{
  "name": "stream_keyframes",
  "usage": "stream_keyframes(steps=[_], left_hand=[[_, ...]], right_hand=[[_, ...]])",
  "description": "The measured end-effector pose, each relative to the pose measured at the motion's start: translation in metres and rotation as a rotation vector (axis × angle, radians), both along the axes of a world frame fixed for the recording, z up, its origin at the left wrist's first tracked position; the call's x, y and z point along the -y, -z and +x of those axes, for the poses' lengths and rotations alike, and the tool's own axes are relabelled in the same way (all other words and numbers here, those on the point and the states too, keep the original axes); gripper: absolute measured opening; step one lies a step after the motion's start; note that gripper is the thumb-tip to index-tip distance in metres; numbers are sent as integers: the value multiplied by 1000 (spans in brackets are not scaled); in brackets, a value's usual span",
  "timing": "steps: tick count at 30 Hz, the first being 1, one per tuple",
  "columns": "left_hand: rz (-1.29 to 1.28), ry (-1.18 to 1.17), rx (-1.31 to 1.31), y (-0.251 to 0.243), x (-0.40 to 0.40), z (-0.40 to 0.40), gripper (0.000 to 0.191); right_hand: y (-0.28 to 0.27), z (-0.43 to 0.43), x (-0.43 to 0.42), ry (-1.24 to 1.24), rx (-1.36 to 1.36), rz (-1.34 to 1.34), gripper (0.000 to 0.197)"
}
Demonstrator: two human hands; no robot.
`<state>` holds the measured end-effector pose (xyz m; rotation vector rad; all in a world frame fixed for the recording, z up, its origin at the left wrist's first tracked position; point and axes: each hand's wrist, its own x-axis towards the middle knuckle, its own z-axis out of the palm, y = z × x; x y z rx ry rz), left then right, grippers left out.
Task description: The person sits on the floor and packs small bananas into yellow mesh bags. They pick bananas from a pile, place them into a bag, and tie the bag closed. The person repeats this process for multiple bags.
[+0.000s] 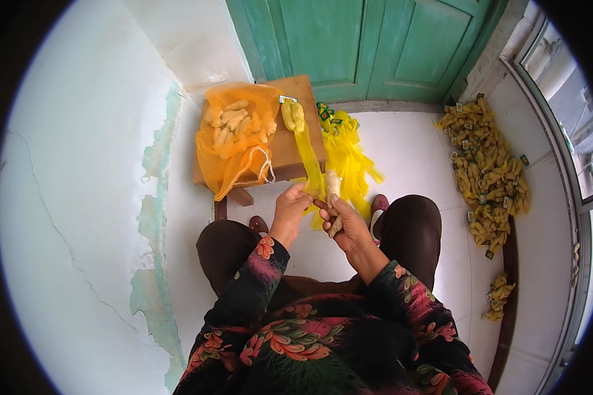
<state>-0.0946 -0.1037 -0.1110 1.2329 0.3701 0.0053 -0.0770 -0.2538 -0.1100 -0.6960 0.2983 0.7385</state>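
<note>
In my right hand (348, 224) I hold a pale ginger root (333, 183), its thick end pointing away from me and a thinner piece showing below my fingers. My left hand (291, 205) pinches the near end of a yellow mesh sleeve (307, 153). That sleeve runs back over the edge of a low wooden table (289, 150), where its far end encloses some ginger pieces (293, 116) beside a small printed tag (287, 99). To the left on the tabletop lies an orange mesh bag (212, 158) holding several loose ginger roots (233, 118).
A heap of yellow mesh sleeves (348, 153) with green tags hangs at the table's right side. Along the right wall lies a large pile of netted, tagged ginger (489, 168), with a smaller bunch (499, 296) nearer. Green double doors (365, 44) stand behind the table.
</note>
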Motion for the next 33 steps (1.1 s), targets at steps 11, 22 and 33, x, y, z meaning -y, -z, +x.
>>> stream_keyframes(steps=[11,22,33], left_hand=[[1369,-92,350,-12,-23,21,11],[985,143,317,-6,-40,29,29],[1391,9,542,-23,-35,23,16]], right_hand=[[-13,8,6,51,218,-178,25],[-5,-21,10,-378,54,16,26],[-21,-1,-7,-172,180,-509,22]])
